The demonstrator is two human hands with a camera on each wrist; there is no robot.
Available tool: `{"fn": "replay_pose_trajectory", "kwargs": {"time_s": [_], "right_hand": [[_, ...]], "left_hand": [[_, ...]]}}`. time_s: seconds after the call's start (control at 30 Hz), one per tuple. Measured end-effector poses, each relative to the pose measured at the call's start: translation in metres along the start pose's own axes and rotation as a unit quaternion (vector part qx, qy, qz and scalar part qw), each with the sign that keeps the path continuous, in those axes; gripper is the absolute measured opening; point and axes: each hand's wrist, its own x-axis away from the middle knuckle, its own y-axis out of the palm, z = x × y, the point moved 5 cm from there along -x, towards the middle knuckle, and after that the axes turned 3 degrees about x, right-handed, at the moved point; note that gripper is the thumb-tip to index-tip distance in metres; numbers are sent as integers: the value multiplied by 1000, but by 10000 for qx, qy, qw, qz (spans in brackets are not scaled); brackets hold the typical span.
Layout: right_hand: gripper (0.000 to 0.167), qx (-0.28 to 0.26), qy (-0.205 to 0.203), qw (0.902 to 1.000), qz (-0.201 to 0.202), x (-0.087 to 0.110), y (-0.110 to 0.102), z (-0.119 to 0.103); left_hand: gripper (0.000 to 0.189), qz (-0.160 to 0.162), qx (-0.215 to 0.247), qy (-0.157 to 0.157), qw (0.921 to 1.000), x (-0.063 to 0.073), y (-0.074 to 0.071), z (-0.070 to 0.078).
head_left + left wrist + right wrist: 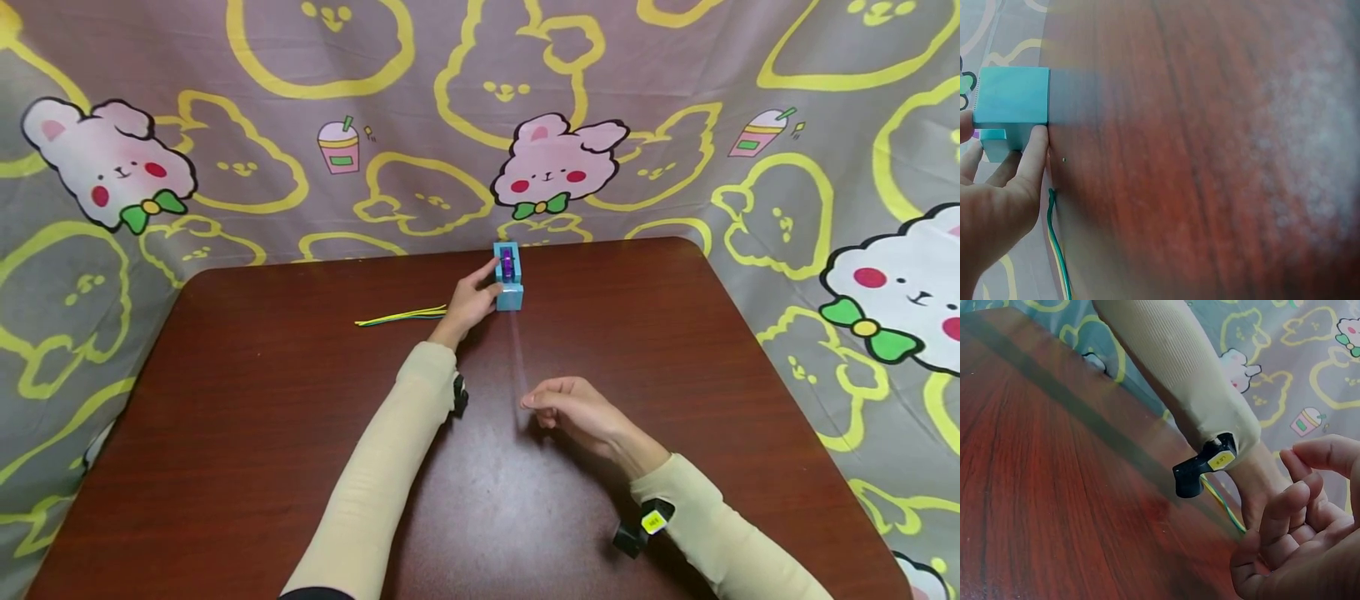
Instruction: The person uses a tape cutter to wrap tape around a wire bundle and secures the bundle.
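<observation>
A light-blue tape dispenser (510, 298) with a purple roll (507, 263) in it stands near the table's far edge. My left hand (469, 302) holds it from the left side; in the left wrist view, fingers lie along the blue dispenser (1013, 94). From its front, a clear strip of tape (517, 354) stretches toward me. My right hand (581, 412) pinches the strip's near end between thumb and forefinger, above the table. In the right wrist view the same right hand (1316, 537) has its other fingers curled, and the tape is hard to make out.
Thin yellow and green cords (397, 317) lie on the brown table (300, 400), left of the dispenser and partly behind my left hand. A patterned curtain (420, 100) hangs around the table's far side and flanks. Each wrist carries a small black camera (633, 533).
</observation>
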Motion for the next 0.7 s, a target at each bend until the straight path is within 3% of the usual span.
{"fn": "replay_pose_trajectory", "kwargs": {"time_s": [0.7], "right_hand": [[12,293,-71,9980,-551,13,12,1]], "left_hand": [[54,16,33,49,10000,-3,-1,-1]]}}
